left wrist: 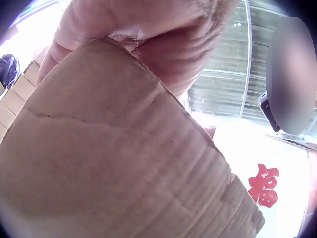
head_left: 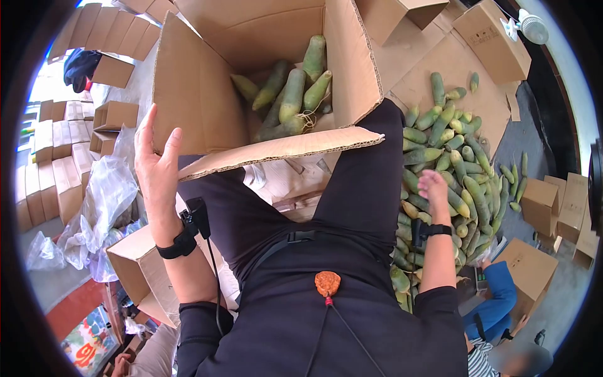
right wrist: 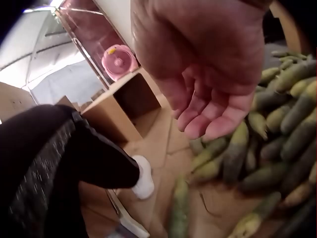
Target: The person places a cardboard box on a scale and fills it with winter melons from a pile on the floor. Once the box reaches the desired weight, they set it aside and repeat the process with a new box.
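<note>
A cardboard box [head_left: 195, 88] stands open between the knees, holding several green radishes [head_left: 292, 97]. The left hand [head_left: 158, 179] lies at its left side with the fingers extended. In the left wrist view that hand [left wrist: 148, 29] touches the edge of a cardboard panel [left wrist: 109, 134], which hides part of the fingers. Over the near side of a large radish pile [head_left: 461, 195], the right hand [head_left: 434, 188] is held with loosely bent fingers. The right wrist view shows this hand [right wrist: 208, 74] empty, above and beside radishes [right wrist: 235, 153].
Empty boxes stand at the upper right [head_left: 493, 41] and lower right [head_left: 526, 270]. Clear plastic bags [head_left: 107, 195] and stacked cartons [head_left: 66, 176] are on the left. Another person's blue sleeve [head_left: 499, 292] shows at lower right. A pink fan [right wrist: 119, 62] stands beyond a box [right wrist: 116, 116].
</note>
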Motion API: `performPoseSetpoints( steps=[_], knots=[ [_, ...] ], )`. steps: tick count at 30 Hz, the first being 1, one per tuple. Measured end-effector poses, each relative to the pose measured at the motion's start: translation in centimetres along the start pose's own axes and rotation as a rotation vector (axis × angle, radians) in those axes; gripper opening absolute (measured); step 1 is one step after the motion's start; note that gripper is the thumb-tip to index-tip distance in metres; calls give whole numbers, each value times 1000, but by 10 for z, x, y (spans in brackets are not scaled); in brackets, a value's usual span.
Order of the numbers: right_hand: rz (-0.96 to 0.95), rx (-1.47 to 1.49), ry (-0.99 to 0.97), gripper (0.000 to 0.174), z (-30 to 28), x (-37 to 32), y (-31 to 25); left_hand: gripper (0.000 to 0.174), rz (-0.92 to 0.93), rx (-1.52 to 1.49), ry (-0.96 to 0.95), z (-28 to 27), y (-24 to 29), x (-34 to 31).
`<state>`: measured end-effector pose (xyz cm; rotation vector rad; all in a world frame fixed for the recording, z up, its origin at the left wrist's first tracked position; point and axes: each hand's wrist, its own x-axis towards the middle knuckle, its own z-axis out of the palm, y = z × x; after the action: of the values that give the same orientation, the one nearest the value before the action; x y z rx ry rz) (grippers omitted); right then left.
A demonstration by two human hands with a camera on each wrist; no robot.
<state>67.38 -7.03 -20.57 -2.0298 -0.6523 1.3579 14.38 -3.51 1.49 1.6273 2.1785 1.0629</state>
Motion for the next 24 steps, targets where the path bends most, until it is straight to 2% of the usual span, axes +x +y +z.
performPoseSetpoints(
  steps=[5, 7, 9, 10, 13, 15, 18, 20, 23, 24],
  knots=[
    [149, -120, -44, 14, 23, 0, 80, 49, 4, -58, 29, 4, 1, 0],
    [147, -125, -61, 14, 28, 1, 110, 49, -5, -68, 24, 5, 1, 0],
    [283, -117, -83, 13, 37, 1, 128, 49, -13, -78, 17, 5, -2, 1],
    [283, -213, -126, 14, 37, -1, 131, 49, 15, -42, 25, 5, -3, 2],
    [223, -119, -161, 14, 46, -3, 156, 47, 36, -6, 16, 8, -2, 2],
    [228, -261, -141, 16, 48, -5, 160, 47, 32, -140, 14, 10, -13, 5],
    [185, -268, -109, 17, 50, -3, 179, 49, -113, -250, -35, 11, -7, 2],
    [177, -394, -82, 17, 54, -2, 180, 48, -144, -278, -56, 12, 0, 0],
    [138, -490, -6, 20, 55, 31, 238, 48, -136, -178, -30, 14, 4, 0],
    [144, -484, -7, 20, 52, 35, 238, 47, -111, -139, -21, 14, 2, 1]
  ],
)
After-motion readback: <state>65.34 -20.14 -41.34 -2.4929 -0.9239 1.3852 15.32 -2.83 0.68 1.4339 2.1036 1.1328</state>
